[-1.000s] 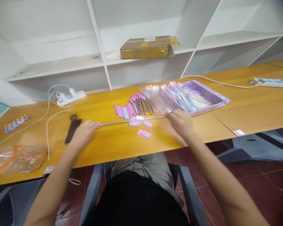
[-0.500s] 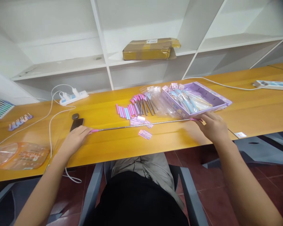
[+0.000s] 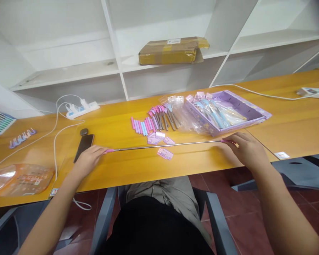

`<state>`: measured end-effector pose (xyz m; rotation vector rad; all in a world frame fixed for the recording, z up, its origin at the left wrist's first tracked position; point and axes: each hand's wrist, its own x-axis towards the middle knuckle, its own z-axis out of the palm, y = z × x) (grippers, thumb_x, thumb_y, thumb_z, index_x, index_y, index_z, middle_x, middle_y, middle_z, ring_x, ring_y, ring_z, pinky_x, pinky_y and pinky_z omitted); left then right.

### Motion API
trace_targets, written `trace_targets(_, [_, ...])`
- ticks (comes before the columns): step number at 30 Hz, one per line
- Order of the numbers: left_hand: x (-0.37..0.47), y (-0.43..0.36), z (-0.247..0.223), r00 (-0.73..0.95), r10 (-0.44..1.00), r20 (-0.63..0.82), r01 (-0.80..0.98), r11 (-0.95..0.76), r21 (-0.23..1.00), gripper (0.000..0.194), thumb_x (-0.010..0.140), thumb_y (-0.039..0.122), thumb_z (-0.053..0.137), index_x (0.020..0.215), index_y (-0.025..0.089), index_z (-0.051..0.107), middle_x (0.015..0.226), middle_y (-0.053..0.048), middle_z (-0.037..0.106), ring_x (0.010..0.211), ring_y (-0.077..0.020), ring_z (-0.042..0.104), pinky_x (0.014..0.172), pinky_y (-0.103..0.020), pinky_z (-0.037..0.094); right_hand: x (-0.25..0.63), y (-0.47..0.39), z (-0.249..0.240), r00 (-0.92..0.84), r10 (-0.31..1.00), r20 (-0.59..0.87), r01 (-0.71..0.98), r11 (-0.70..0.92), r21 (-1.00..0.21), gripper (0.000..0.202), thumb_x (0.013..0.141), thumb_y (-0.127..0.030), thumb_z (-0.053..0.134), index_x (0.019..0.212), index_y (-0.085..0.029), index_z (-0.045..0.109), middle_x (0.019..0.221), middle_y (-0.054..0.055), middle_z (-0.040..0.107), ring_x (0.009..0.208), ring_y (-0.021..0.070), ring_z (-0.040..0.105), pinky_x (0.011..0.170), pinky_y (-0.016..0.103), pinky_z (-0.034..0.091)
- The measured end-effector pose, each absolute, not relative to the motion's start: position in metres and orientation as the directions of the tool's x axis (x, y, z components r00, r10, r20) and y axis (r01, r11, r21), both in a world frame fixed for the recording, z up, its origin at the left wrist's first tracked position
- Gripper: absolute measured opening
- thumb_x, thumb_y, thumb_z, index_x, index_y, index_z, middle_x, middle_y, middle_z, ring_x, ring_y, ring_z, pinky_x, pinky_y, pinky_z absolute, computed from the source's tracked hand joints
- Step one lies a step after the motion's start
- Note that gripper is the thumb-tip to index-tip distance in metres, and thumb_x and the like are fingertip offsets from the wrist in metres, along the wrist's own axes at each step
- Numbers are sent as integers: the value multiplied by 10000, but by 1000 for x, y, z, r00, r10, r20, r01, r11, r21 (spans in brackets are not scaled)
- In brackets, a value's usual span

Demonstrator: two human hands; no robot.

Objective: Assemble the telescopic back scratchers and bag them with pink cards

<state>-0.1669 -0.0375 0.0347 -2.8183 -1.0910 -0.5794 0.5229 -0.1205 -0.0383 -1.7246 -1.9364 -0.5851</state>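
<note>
- Thin metal rod (image 3: 162, 145), pink at both ends, stretched straight from side to side between my hands, over the near part of the table (image 3: 138, 168).
- My left hand (image 3: 89, 159): fingers pinching the rod's pink left end; dark phone (image 3: 86, 143) near it.
- My right hand (image 3: 246, 150): thumb and fingers pinching the other pink end, just in front of the purple tray (image 3: 248, 103).
- Printed cards (image 3: 165, 153) lie on both sides of the rod's line.
- Beyond: row of coloured tubes (image 3: 144, 126), then hand-headed sticks (image 3: 164, 118), bunched.
- Farther back, on a shelf: taped cardboard box (image 3: 170, 53).
</note>
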Motion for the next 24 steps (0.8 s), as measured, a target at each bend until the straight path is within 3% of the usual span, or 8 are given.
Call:
trace_targets(3, [-164,-38,38,674,639,370,636,-757,149,350,1155,295,487,1277,213,804,1144,-92,836,1015,-223,780,913,-335,617,527,-115,-42,-180,771,611,969,247,-25,345,1117,-433,573,878,-227,711,888,115,764,861,255,724,771,333,520])
trace_targets(9, [-170,-35,40,662,697,275,655,-716,239,369,1144,355,498,1269,222,819,1174,-91,843,1033,-233,796,948,-342,637,533,-111,-49,-32,801,598,986,124,-113,261,1048,-429,704,884,-237,771,939,126,799,915,265,749,802,343,536])
trace_targets(13, [-175,-43,40,664,726,176,664,-682,307,400,1152,370,462,1322,249,803,1223,-75,838,1034,-208,808,951,-315,646,531,-120,-48,8,765,644,969,152,-192,306,1053,-501,698,910,-253,804,933,119,813,868,255,747,800,355,556])
trace_targets(16, [-176,-52,39,664,721,198,659,-690,299,400,1155,366,455,1283,234,811,1143,-76,843,988,-200,812,910,-297,647,528,-129,-47,103,763,638,951,111,-287,369,1049,-586,676,935,-269,825,929,129,813,864,257,749,855,381,571])
trace_targets(19, [-177,-58,38,664,702,256,641,-711,288,385,1155,347,466,1258,218,814,1085,-79,842,962,-198,809,897,-288,641,530,-131,-47,161,720,676,948,79,-309,372,1031,-603,701,934,-268,830,918,142,810,868,258,751,861,390,569])
trace_targets(24, [-156,-74,27,695,672,254,590,-736,333,362,1154,270,464,1334,241,777,1118,-55,845,937,-161,809,868,-243,631,505,-117,-36,149,690,708,918,170,-358,361,1007,-583,746,889,-248,809,873,118,800,808,257,728,808,400,566])
